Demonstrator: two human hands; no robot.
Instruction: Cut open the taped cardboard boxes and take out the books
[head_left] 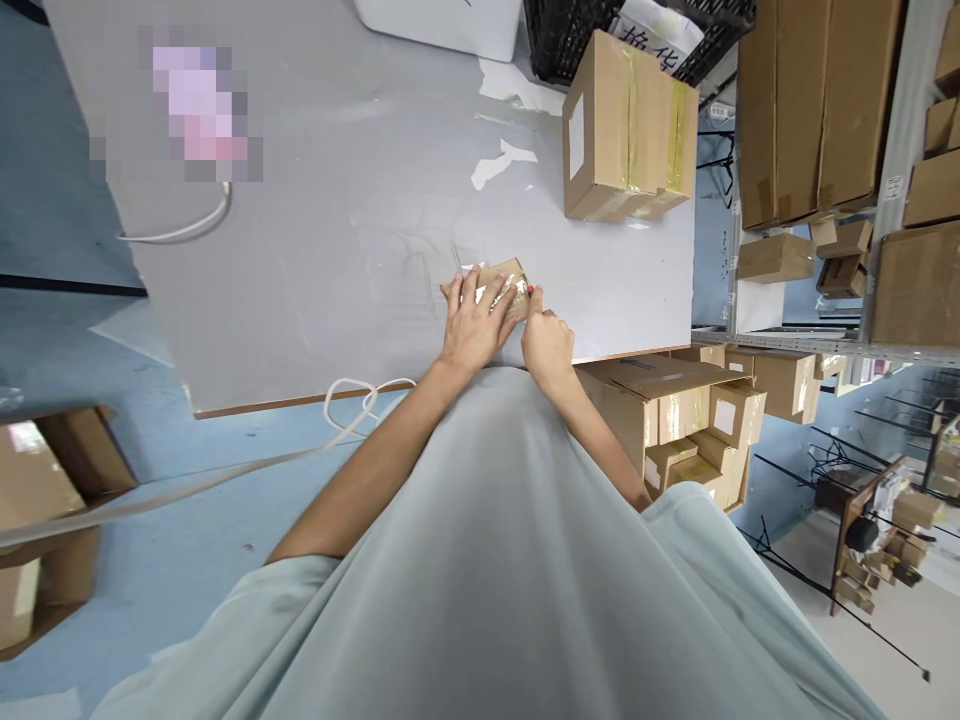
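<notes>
A small brown cardboard box [516, 270] with shiny clear tape lies on the grey table [300, 280], close to its front edge. My left hand [475, 322] lies across the box, its fingers spread over the top and its thumb along the near side, holding it in place. At the box's right end, my right hand [547, 342] is closed, with the index finger stretched forward against the box. A small red thing [531, 289] shows at that fingertip; the rest of it is hidden by the hand, so its kind is unclear.
A larger taped carton [592, 140] stands at the back right, before a black crate [562, 40]. A white bin [442, 25] is at the far edge. A white cable [349, 400] hangs at the front edge. An open carton of smaller boxes [649, 410] stands below the table on the right.
</notes>
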